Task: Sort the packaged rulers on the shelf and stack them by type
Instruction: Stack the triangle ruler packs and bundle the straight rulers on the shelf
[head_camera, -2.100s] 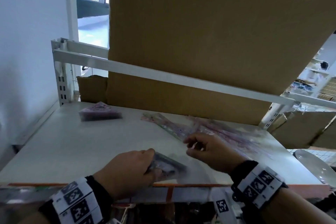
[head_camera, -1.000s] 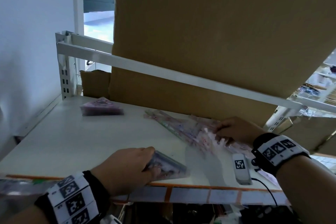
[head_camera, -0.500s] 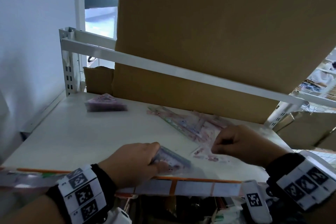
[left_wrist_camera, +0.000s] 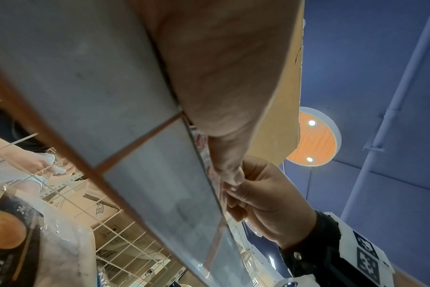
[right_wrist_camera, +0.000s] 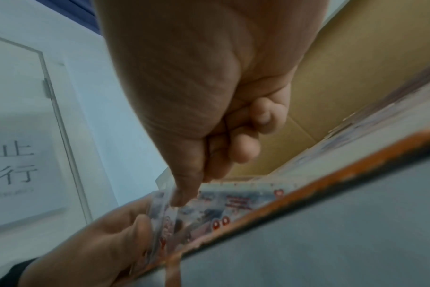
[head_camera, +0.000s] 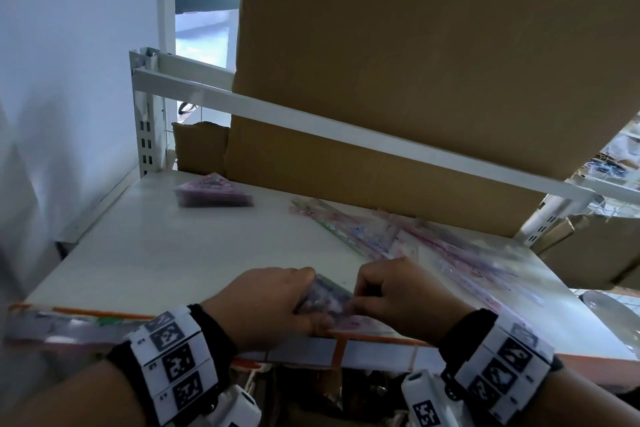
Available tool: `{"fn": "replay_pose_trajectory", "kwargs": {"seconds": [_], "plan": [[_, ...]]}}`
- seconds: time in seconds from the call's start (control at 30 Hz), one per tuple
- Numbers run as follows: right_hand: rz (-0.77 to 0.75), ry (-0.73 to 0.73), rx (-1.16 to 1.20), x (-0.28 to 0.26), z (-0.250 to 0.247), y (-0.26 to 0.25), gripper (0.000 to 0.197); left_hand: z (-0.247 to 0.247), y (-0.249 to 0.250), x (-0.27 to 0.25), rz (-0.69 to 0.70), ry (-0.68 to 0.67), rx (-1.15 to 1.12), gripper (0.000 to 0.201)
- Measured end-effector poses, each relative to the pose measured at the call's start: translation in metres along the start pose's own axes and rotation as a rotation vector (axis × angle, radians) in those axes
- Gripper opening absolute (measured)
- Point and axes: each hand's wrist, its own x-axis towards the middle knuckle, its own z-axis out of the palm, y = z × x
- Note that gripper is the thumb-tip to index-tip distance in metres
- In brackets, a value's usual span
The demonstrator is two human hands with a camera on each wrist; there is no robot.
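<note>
At the shelf's front edge my left hand (head_camera: 308,291) grips a small stack of packaged rulers (head_camera: 327,298). My right hand (head_camera: 360,298) is against it, fingers curled, pinching one packaged ruler (right_wrist_camera: 233,200) at the stack's right side. The right wrist view shows my right thumb (right_wrist_camera: 182,194) on that packet and my left hand (right_wrist_camera: 98,242) holding the stack (right_wrist_camera: 160,219). A loose pile of long packaged rulers (head_camera: 415,243) lies behind my right hand. A stack of triangular packets (head_camera: 213,196) sits at the back left.
The white shelf (head_camera: 156,253) has an orange-trimmed front edge (head_camera: 346,347). A large cardboard box (head_camera: 415,80) fills the back behind a white beam (head_camera: 311,121). A wall runs on the left and more boxes (head_camera: 606,246) stand to the right.
My right hand reached into the loose pile, took a packet and carried it back to the stack in my left hand. My left hand stayed at the front edge.
</note>
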Motion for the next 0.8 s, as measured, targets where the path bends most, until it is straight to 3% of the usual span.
{"fn": "replay_pose_trajectory", "kwargs": {"seconds": [0.2, 0.37, 0.6, 0.7, 0.8], "plan": [[-0.054, 0.024, 0.092, 0.004, 0.011, -0.009, 0.028, 0.003, -0.001, -0.001, 0.011, 0.059, 0.013, 0.042], [-0.036, -0.089, 0.248, 0.003, 0.001, -0.008, 0.016, 0.004, 0.0, -0.002, 0.028, 0.082, 0.011, 0.043], [-0.088, -0.181, 0.249, 0.009, -0.006, -0.013, 0.013, 0.009, 0.003, -0.004, 0.051, 0.121, 0.035, 0.04], [0.007, -0.193, 0.28, 0.018, -0.012, -0.004, 0.018, 0.011, 0.004, -0.003, 0.06, 0.168, 0.046, 0.04], [0.221, -0.053, 0.197, 0.04, -0.022, 0.028, 0.016, 0.005, 0.006, -0.005, 0.09, 0.195, 0.081, 0.042]]}}
